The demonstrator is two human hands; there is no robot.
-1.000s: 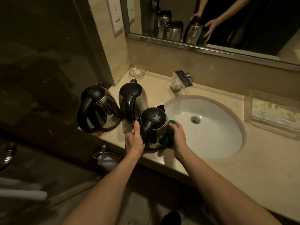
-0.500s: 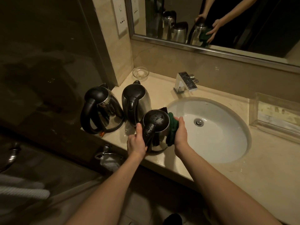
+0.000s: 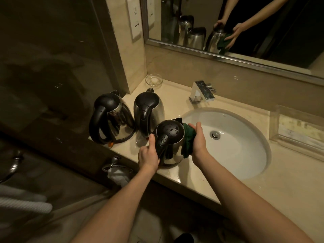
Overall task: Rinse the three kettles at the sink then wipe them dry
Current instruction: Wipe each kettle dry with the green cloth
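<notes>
Wiping the nearest steel kettle with the black lid and handle (image 3: 171, 142), I am keeping my left hand (image 3: 149, 155) clamped around its handle while my right hand (image 3: 199, 139) is pressing a folded dark green cloth (image 3: 188, 140) flat against its right side. It is standing on the beige stone counter (image 3: 175, 100) at the left rim of the white oval basin (image 3: 236, 144), in front of two more steel kettles, one (image 3: 149, 111) just behind it and another (image 3: 112, 118) farther left. Droplets are sitting on its lid, so I am judging the lid needs the cloth next, with the handle held firm against tipping.
</notes>
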